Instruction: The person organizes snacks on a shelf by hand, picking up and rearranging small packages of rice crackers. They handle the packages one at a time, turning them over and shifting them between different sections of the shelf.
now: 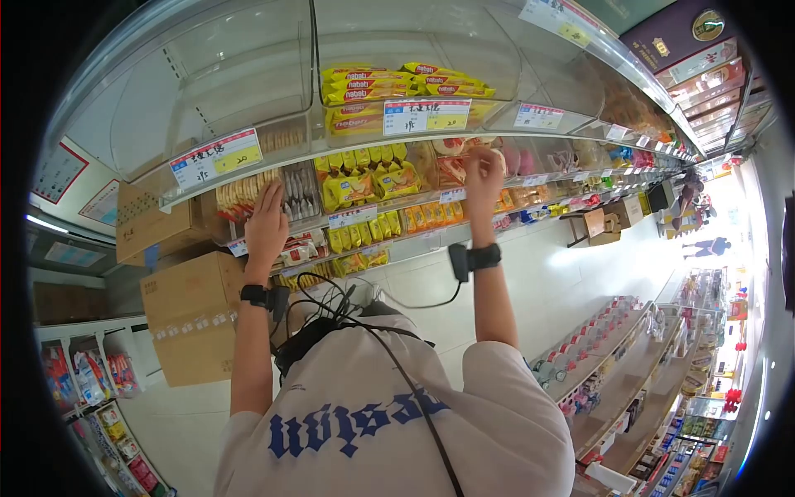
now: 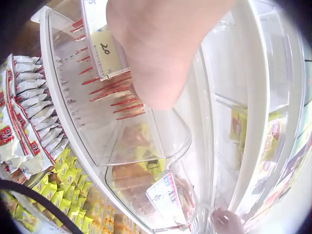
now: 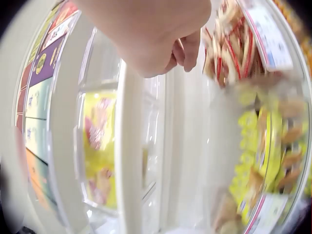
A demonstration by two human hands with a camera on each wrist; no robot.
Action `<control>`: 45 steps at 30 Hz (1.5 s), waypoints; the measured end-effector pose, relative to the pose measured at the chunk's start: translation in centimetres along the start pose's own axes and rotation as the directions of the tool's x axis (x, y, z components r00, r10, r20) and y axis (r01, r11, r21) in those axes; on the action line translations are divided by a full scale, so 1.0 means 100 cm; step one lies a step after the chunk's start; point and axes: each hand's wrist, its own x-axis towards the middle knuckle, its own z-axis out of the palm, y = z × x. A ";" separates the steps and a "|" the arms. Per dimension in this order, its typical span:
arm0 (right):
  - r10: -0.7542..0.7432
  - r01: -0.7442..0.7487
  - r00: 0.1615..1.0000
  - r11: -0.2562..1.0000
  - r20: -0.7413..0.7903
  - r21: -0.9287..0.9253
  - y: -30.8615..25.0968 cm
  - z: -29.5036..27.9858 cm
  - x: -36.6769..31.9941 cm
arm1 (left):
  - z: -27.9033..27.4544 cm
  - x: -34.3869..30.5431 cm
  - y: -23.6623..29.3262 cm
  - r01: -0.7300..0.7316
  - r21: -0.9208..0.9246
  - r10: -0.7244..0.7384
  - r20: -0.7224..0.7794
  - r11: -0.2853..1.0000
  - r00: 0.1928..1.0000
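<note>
My left hand [image 1: 267,228] reaches into a clear bin on the left, its fingers extended over a row of red-edged flat packets [image 1: 236,199]. In the left wrist view the hand [image 2: 161,53] covers part of those packets [image 2: 127,105], beside a price card marked 20 [image 2: 108,53]; its fingertips are mostly hidden. My right hand [image 1: 483,178] is raised over a bin of red-and-cream packets [image 1: 451,170]. In the right wrist view the fingers of the right hand [image 3: 156,39] bend loosely, with nothing visible in them, near the red-and-cream packets [image 3: 234,53].
Yellow wafer packs [image 1: 364,87] fill an upper bin, and yellow snack packs [image 1: 364,186] sit between my hands. Cardboard boxes [image 1: 190,315] stack at the left. Black cables [image 1: 331,302] hang before my body. Another shelf [image 1: 617,364] stands behind on the right.
</note>
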 end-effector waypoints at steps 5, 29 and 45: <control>-0.152 0.134 0.988 0.724 0.033 -0.677 0.082 -0.049 0.041 | -0.005 0.001 0.005 -0.014 -0.037 0.014 -0.011 0.999 1.000; -0.255 0.228 0.964 0.661 0.072 -0.715 0.025 -0.017 0.059 | 0.004 0.001 -0.004 0.003 -0.060 -0.001 0.034 0.998 0.999; -0.141 0.357 0.932 0.513 0.333 -0.781 0.058 0.041 0.093 | 0.005 -0.001 -0.005 -0.015 -0.048 0.015 0.002 0.999 1.000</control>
